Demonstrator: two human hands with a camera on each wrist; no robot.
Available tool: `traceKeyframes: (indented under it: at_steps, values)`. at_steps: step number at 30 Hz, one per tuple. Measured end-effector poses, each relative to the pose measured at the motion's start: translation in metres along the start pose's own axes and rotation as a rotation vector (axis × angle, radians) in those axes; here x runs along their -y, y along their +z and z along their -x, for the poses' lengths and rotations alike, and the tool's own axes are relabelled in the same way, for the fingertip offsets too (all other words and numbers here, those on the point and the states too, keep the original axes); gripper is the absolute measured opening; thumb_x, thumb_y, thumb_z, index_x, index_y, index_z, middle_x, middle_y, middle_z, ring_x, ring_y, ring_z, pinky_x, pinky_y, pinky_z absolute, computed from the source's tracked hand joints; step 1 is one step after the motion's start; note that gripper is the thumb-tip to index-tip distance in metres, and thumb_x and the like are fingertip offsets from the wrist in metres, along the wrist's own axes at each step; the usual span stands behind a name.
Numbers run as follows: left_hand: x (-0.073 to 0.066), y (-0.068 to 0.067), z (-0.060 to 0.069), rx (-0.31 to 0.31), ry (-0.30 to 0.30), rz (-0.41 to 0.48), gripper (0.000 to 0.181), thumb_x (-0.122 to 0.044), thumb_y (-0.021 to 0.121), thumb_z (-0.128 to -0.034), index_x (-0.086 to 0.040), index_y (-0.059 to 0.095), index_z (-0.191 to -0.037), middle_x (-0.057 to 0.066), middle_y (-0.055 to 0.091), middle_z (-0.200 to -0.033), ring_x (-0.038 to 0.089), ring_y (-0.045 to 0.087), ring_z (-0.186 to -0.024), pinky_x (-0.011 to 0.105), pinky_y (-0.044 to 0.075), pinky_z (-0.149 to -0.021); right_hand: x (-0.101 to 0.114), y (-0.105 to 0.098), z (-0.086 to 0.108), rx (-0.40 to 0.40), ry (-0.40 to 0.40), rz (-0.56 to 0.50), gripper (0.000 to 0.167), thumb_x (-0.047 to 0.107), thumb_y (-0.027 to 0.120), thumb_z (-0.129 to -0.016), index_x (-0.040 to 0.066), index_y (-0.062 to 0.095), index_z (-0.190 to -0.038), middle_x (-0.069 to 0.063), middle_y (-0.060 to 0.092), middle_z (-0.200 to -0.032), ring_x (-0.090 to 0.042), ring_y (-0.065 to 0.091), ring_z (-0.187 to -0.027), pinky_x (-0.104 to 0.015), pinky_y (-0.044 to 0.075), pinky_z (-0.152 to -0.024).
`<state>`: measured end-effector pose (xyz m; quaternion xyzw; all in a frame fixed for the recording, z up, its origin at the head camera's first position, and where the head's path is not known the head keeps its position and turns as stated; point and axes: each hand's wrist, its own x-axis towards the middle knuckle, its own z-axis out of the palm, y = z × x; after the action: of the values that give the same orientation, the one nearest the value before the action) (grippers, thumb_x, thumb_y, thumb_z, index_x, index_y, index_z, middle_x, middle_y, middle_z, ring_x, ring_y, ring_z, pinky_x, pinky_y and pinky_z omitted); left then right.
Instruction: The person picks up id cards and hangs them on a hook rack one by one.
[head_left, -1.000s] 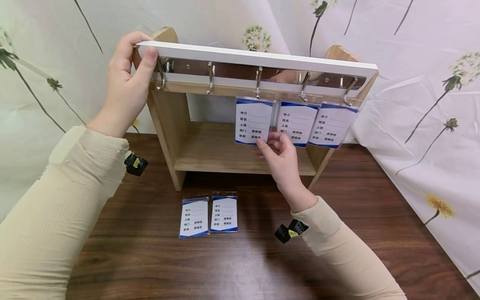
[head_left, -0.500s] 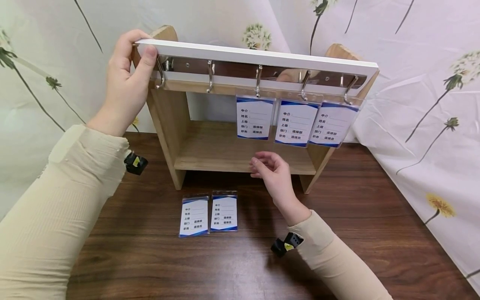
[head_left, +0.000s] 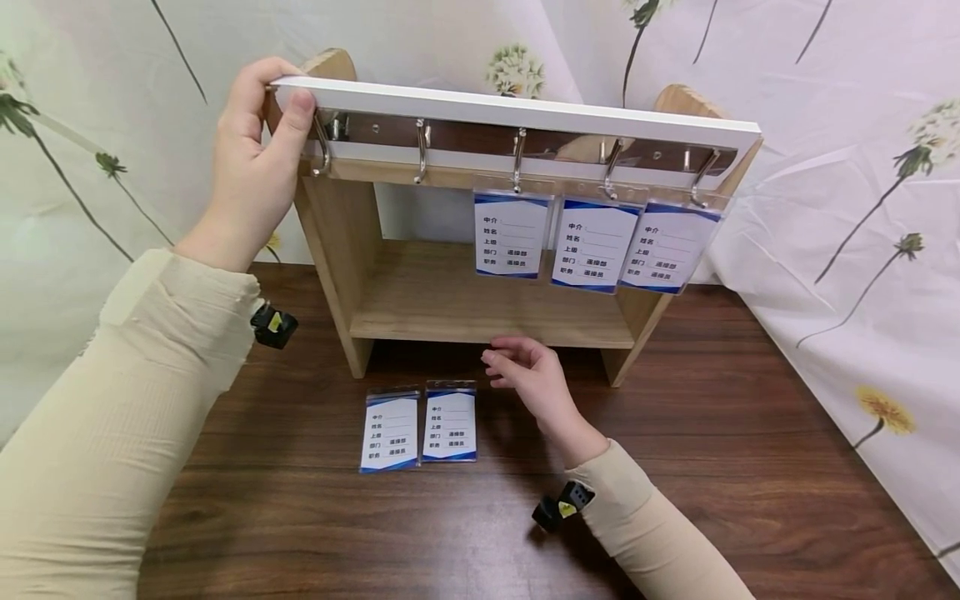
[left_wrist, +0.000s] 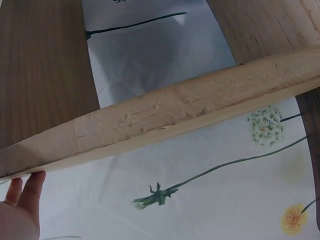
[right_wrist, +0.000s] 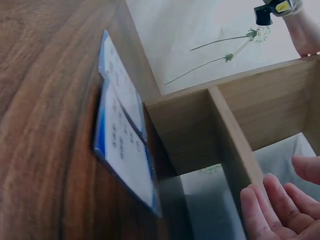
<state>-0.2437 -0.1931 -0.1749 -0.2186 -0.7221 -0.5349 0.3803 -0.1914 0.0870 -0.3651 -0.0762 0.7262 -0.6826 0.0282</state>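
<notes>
1. Left hand [head_left: 258, 154]: clamped on the left end of the long white rail [head_left: 525, 108], thumb against the front face, fingers reaching over the top to the back. In the left wrist view, two of its fingertips meet the edge of a wooden board.
2. Right hand [head_left: 531, 382]: holds nothing. Fingers loosely bent, thumb apart from the fingertips. It is raised over the dark brown wood-grain surface [head_left: 360, 533], in front of the lower board of the pale wooden shelf unit [head_left: 480, 304].
3. Two rectangular clear-plastic badges with white-and-blue cards, the left badge [head_left: 390, 432] and the right badge [head_left: 450, 425], lie flat side by side on the surface. The right badge is the nearer to the right hand, just to its left; both are well apart from the left hand.
4. Three matching badges hang from curved silver metal hooks: the middle badge [head_left: 512, 237] on the third from left, the next badge [head_left: 595, 246] on the fourth, the end badge [head_left: 667, 250] on the fifth. They hang above the right hand; the last two overlap at the edges.
5. Card condition: black printed characters with ruled lines, blue bands at top and bottom. The middle badge hangs nearly straight; the end badge is tilted.
</notes>
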Motion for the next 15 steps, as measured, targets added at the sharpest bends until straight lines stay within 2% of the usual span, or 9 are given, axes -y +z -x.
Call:
traceKeyframes:
  at_steps: [5, 11, 15]
  values:
    - [0.0, 0.0, 0.0, -0.003, -0.003, 0.002, 0.017, -0.016, 0.051, -0.1024, -0.021, 0.061, -0.115, -0.014, 0.055, -0.099, 0.008, 0.05, -0.093, 0.021, 0.035, -0.086, -0.013, 0.002, -0.001, 0.04, 0.037, 0.017, 0.039, 0.011, 0.069, -0.091, -0.006, 0.061, -0.125, -0.022, 0.067, -0.11, -0.024, 0.069, -0.089, -0.036, 0.06, -0.079]
    - [0.0, 0.0, 0.0, -0.004, 0.005, 0.005, 0.017, -0.016, 0.052, -0.1023, -0.019, 0.062, -0.116, -0.014, 0.055, -0.099, 0.008, 0.051, -0.093, 0.021, 0.036, -0.087, -0.027, 0.005, -0.001, 0.106, 0.075, 0.052, 0.043, 0.014, 0.069, -0.092, -0.008, 0.059, -0.127, -0.021, 0.067, -0.112, -0.038, 0.068, -0.099, -0.039, 0.059, -0.082]
    - [0.0, 0.0, 0.0, -0.002, 0.009, 0.004, 0.018, -0.017, 0.052, -0.1024, -0.018, 0.062, -0.117, -0.014, 0.056, -0.099, 0.008, 0.051, -0.094, 0.021, 0.035, -0.087, -0.033, 0.006, 0.0, 0.138, 0.097, 0.07, 0.044, 0.014, 0.069, -0.092, -0.007, 0.058, -0.129, -0.022, 0.067, -0.116, -0.039, 0.067, -0.103, -0.04, 0.059, -0.084]
